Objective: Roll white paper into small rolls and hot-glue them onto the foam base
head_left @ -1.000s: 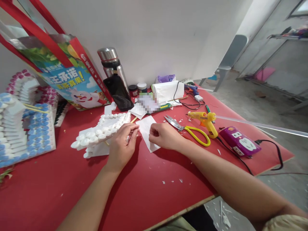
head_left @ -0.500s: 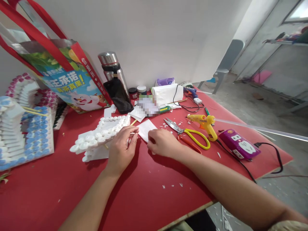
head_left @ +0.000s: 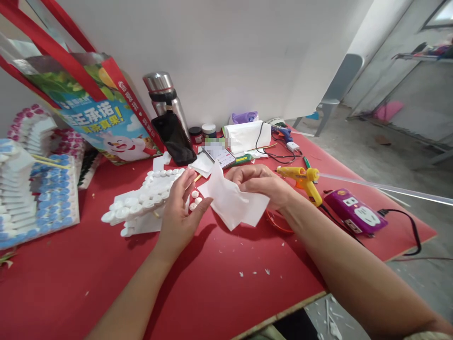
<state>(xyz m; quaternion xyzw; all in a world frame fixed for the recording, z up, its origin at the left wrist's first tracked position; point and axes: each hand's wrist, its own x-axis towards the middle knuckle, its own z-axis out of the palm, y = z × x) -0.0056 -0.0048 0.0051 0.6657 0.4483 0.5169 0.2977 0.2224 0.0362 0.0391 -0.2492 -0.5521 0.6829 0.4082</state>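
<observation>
My right hand (head_left: 260, 184) pinches a thin white sheet of tissue or paper (head_left: 233, 203), raised and creased above the red table. My left hand (head_left: 182, 205) is held open to the left of the sheet, thumb apart from the fingers, the thumb tip close to the sheet's edge. Between them lie several small white rounded pieces (head_left: 195, 200). Just left of my left hand stands a white craft model (head_left: 141, 200) edged with rows of white rounded pieces; my fingers hide part of it. The scissors' red handle (head_left: 279, 222) shows under my right wrist.
A yellow glue gun (head_left: 300, 179) and a purple power strip (head_left: 356, 212) lie on the right, with cords. Behind are a phone (head_left: 173, 137), a steel flask (head_left: 164, 92) and a shopping bag (head_left: 106, 113). A blue-and-white model (head_left: 53, 193) stands left; scraps dot the red table (head_left: 198, 293).
My right hand has lifted the white sheet off the table, uncovering the small white pieces. The left hand's thumb and fingers have spread apart. The yellow-handled scissors are now mostly hidden.
</observation>
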